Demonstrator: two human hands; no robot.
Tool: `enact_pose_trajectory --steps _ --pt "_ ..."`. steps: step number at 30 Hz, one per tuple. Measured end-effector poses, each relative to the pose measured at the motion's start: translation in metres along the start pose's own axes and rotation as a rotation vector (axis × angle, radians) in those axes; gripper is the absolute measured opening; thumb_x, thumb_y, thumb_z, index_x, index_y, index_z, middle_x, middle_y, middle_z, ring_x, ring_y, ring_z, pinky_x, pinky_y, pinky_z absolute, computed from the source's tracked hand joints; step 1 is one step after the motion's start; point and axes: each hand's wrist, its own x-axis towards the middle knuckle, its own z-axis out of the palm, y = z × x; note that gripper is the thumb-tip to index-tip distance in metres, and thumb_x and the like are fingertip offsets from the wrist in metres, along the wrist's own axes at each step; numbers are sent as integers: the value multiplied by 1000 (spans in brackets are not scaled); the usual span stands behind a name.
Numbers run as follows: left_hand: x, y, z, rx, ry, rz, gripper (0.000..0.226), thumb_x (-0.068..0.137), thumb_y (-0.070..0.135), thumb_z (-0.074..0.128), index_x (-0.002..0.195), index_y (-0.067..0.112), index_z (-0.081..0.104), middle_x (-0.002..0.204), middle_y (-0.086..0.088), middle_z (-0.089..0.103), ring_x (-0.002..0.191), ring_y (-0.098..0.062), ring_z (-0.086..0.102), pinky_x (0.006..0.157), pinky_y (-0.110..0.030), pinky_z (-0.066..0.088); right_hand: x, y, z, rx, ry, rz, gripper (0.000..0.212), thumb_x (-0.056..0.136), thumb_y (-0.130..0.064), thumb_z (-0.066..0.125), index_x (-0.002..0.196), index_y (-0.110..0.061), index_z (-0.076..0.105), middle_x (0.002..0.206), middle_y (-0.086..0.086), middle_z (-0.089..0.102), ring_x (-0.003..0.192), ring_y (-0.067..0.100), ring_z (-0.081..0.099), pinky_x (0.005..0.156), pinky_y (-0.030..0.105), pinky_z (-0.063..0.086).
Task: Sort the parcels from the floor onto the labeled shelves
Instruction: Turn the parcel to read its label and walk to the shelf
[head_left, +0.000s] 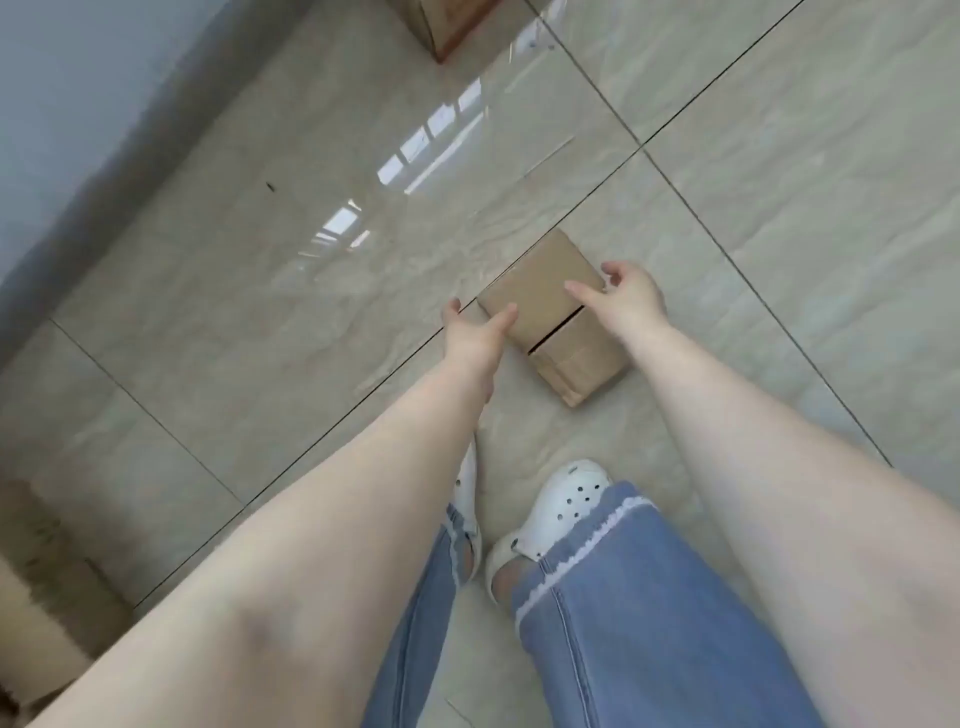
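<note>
Glossy beige floor tiles (270, 291) are filling most of the frame, with dark grout lines crossing diagonally and window light reflecting near the upper middle. A small brown cardboard parcel (550, 317) is lying flat on the floor at the centre of the frame, straddling a grout line, with a dark slit showing along its top face. Both bare arms are reaching down toward it. The left hand (475, 335) is sitting at the parcel's left edge, its fingers (501, 319) spread apart and touching the box. The right hand (631, 296) is resting at the parcel's upper right corner, fingers apart and curling over the edge. Blue jeans (623, 597) and white clogs (558, 512) are showing at the bottom centre. Another cardboard box (441, 23) is sitting at the top edge.
</note>
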Motion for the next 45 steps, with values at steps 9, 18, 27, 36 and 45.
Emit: enact_pose_trajectory --steps 9,18,27,36,45 --pt "10 14 1 -98 -101 14 65 97 15 59 151 22 23 151 -7 42 120 -30 56 79 -39 56 6 -13 14 -42 34 -82 64 68 -56 70 120 -18 65 117 9 69 119 30 57 99 39 47" --pt "-183 71 -69 -186 -116 106 54 87 34 73 117 18 32 121 -6 56 89 -21 63 71 -25 58 -180 -128 -68 723 -29 -197 59 76 -12 78 126 -16 47 114 3 64 102 17 65 92 34 54" --pt "-430 142 -155 183 -200 233 73 78 54 74 130 19 36 122 0 58 96 -12 58 77 -31 49 -403 -214 -194 774 -145 3 72 79 -33 75 136 -30 32 124 2 65 92 19 67 68 36 57" --pt "-549 171 -249 329 -738 623 110 73 22 75 157 39 6 149 8 44 120 -5 59 80 -18 55 -563 -251 -237 699 -288 43 40 77 -59 62 102 -29 70 93 1 71 77 24 70 68 38 59" --pt "-595 179 -315 224 -721 596 68 76 41 69 140 30 49 121 8 67 106 -16 68 86 -41 57 -664 -266 -209 760 -238 -250 113 55 -80 65 151 -42 21 148 -9 46 134 17 45 100 55 43"
